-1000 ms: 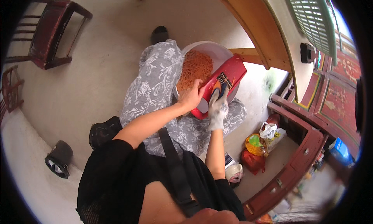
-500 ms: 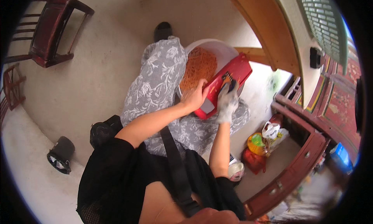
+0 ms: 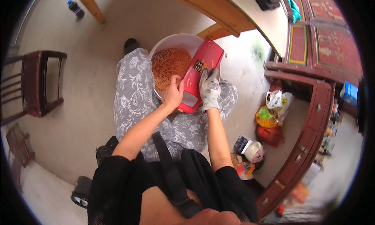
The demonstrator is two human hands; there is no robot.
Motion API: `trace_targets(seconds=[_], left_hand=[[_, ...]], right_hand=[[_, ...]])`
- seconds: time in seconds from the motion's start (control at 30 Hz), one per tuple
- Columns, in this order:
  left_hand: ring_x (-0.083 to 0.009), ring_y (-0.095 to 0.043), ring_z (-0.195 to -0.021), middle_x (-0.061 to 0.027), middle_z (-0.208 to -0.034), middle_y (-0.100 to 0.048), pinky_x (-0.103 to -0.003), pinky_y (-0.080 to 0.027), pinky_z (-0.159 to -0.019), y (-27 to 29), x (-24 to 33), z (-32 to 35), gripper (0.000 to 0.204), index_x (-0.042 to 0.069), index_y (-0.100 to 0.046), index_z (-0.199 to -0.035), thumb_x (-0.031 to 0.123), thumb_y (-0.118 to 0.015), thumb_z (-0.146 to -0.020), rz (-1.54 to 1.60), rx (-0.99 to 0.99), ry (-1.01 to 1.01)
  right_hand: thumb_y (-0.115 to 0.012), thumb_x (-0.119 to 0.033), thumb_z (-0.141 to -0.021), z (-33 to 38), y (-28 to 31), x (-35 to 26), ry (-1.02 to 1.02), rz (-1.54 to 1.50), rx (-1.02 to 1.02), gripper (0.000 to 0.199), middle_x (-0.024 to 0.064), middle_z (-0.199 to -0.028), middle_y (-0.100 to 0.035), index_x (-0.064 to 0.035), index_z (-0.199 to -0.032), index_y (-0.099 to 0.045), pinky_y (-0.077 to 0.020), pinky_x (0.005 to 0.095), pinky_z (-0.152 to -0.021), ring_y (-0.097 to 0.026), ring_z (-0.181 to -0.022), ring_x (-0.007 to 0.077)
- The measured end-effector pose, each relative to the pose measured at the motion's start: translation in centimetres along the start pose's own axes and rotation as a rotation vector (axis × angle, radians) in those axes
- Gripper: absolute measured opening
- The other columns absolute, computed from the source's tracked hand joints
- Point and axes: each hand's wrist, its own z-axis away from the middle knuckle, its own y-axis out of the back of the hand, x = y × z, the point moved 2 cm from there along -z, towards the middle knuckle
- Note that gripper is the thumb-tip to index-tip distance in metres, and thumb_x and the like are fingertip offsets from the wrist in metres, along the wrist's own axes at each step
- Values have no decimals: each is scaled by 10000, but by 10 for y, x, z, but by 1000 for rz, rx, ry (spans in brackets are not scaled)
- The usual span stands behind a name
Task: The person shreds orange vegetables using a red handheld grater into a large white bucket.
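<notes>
A red grater (image 3: 211, 51) with a dark patch of blades slants across the right side of a white tub (image 3: 177, 36) between my knees. Thin orange shreds, which look like carrot, form a heap (image 3: 170, 65) in the tub. My bare left hand (image 3: 173, 93) grips the grater's left edge near its lower end. On the grater's face, beside the blades, lies my right hand (image 3: 210, 90) in a grey-white glove. Its bent fingers press on an orange carrot piece (image 3: 205, 65), mostly hidden under them. A few orange bits cling to the red surface.
Wooden table framing (image 3: 211, 8) stands just beyond the tub. A dark red chair (image 3: 33, 84) is at the left, and a bottle (image 3: 76, 9) at the far left. Right of me are an open-fronted cabinet (image 3: 308, 147), bags (image 3: 269, 135) and a white container (image 3: 254, 151).
The view has turned, so tub, grater and hands now appear further left. Both hands keep to the grater, and the bottle on the floor has come into sight.
</notes>
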Motion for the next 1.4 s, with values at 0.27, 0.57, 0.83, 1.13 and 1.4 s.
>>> trace_targets(seconds=[0.27,0.57,0.83,1.13,1.4], left_hand=[[-425,-610,-756,-173,-842,-667,-505,-460,-661,-14,5,9,252,107,-411,-1101,284,-455,-928,-11,-54,-21],[-404,-617,-750,-158,-819,-670,-481,-465,-646,-3,4,9,250,96,-422,-1078,291,-463,-927,-2,-52,13],[-384,-625,-705,-190,-779,-658,-450,-456,-611,-7,7,6,239,97,-440,-1094,273,-467,-935,2,-8,32],[-443,-591,-771,-185,-837,-650,-524,-439,-647,0,5,10,255,119,-415,-1103,301,-461,-930,23,-94,83],[-425,-600,-693,-171,-747,-650,-513,-441,-605,-2,1,8,281,119,-393,-1119,303,-471,-922,22,-52,29]], right_hand=[[-395,-399,-922,-69,-24,55,471,461,13,438,261,-859,-632,-22,-1137,-452,-500,476,-728,-633,-818,397],[-427,-383,-914,-36,0,2,0,-13,75,406,252,-821,-635,-22,-1098,-468,-506,479,-694,-637,-792,392],[-385,-426,-919,11,-8,13,100,25,-82,517,286,-819,-623,-15,-1232,-400,-482,512,-741,-626,-790,432],[-436,-393,-915,25,-4,16,215,110,-57,438,249,-742,-629,-26,-1154,-444,-501,466,-609,-638,-689,389],[-419,-401,-918,8,-3,13,64,-59,-54,560,288,-843,-619,-3,-1305,-341,-480,497,-695,-615,-790,435]])
